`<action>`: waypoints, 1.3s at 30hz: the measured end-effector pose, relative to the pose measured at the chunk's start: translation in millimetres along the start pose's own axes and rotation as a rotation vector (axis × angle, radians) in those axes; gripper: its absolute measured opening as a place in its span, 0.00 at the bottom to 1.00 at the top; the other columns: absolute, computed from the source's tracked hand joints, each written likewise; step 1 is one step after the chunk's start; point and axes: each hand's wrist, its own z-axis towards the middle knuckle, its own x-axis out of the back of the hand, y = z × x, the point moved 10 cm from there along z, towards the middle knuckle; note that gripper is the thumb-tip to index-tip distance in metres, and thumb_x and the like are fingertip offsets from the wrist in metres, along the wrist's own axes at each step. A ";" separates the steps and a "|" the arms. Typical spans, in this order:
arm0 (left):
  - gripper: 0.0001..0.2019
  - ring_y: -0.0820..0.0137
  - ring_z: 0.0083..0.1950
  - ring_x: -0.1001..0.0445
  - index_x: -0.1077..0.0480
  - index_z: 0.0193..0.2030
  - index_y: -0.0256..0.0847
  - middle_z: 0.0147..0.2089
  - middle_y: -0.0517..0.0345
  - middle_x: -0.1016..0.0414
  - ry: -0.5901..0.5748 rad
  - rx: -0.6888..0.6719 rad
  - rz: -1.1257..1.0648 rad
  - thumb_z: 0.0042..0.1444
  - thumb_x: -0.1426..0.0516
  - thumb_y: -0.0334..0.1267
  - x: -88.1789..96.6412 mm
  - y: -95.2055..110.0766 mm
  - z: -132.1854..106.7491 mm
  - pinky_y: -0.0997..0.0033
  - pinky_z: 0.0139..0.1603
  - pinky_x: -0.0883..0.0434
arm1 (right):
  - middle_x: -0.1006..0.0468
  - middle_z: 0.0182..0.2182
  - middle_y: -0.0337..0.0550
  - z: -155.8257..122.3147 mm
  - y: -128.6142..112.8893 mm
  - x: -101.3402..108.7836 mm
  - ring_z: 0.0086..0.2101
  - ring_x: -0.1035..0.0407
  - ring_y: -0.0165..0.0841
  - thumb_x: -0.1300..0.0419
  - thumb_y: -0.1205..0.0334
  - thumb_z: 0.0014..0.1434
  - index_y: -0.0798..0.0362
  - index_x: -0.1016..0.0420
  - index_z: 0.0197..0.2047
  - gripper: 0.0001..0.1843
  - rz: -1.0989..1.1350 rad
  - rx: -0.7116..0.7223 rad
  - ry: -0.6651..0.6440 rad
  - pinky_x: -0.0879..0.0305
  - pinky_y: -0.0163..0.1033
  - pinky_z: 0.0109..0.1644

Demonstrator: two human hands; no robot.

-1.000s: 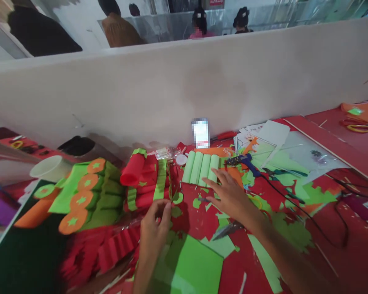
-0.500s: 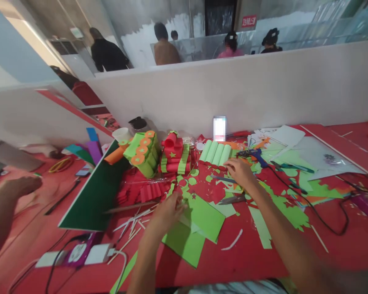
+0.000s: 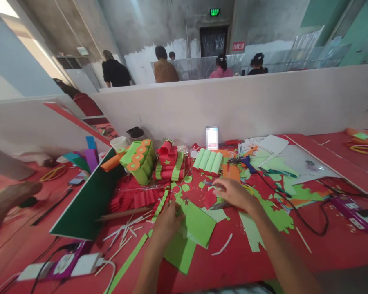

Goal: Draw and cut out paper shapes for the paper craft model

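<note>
My left hand [image 3: 167,220] hovers low by the left edge of the bright green sheets [image 3: 199,222], fingers curled in; whatever they pinch is hidden. Just beyond it lies a wavy green strip [image 3: 162,201] edged with red. My right hand [image 3: 234,195] is over the scraps, fingers bent but apart, near the tip of a grey-blue pencil [image 3: 208,183] and a pair of scissors [image 3: 219,206] partly covered by the hand. An orange sheet [image 3: 231,173] lies just past the right hand. Pale green rolls [image 3: 207,160] rest side by side behind it.
Green-and-orange rolls [image 3: 138,161] and a red rolled-paper model [image 3: 170,161] stand at the back. A dark green board [image 3: 86,204] leans at left. A glue gun [image 3: 247,162], a phone [image 3: 212,138], power strips [image 3: 354,212] and cables lie around. Another person's arm [image 3: 9,204] reaches in at left.
My right hand has come back toward me, away from the pale green rolls. The left hand has shifted slightly toward me, uncovering the wavy strip. The view has tilted up a little.
</note>
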 end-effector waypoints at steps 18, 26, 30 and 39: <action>0.17 0.75 0.23 0.39 0.42 0.30 0.42 0.25 0.68 0.44 -0.046 -0.118 -0.788 0.52 0.44 0.53 6.8 11.4 -1.5 0.75 0.25 0.38 | 0.22 0.40 0.43 -1.7 -48.7 -73.5 0.39 0.27 0.37 0.35 0.57 0.56 0.49 0.30 0.51 0.20 0.175 0.018 -0.128 0.34 0.37 0.41; 0.19 0.71 0.33 0.31 0.39 0.36 0.42 0.33 0.61 0.36 0.077 -0.079 -0.921 0.56 0.46 0.57 10.7 12.7 -7.1 0.71 0.30 0.27 | 0.21 0.46 0.45 5.8 -44.3 -75.8 0.45 0.26 0.41 0.37 0.59 0.57 0.48 0.27 0.50 0.16 0.327 -0.016 -0.159 0.30 0.42 0.47; 0.18 0.65 0.47 0.27 0.35 0.52 0.42 0.47 0.51 0.28 0.175 -0.209 -0.712 0.66 0.56 0.50 35.3 21.7 -14.8 0.62 0.49 0.26 | 0.22 0.51 0.49 16.9 -24.1 -47.9 0.52 0.28 0.44 0.38 0.57 0.59 0.51 0.26 0.50 0.16 0.407 -0.030 -0.093 0.33 0.46 0.55; 0.25 0.50 0.72 0.51 0.40 0.66 0.49 0.73 0.50 0.53 0.059 -0.455 0.106 0.65 0.51 0.51 0.9 38.8 -28.9 0.45 0.65 0.40 | 0.21 0.50 0.50 18.5 52.2 -3.8 0.51 0.28 0.48 0.36 0.52 0.56 0.53 0.24 0.49 0.20 0.298 -0.173 -0.063 0.31 0.49 0.53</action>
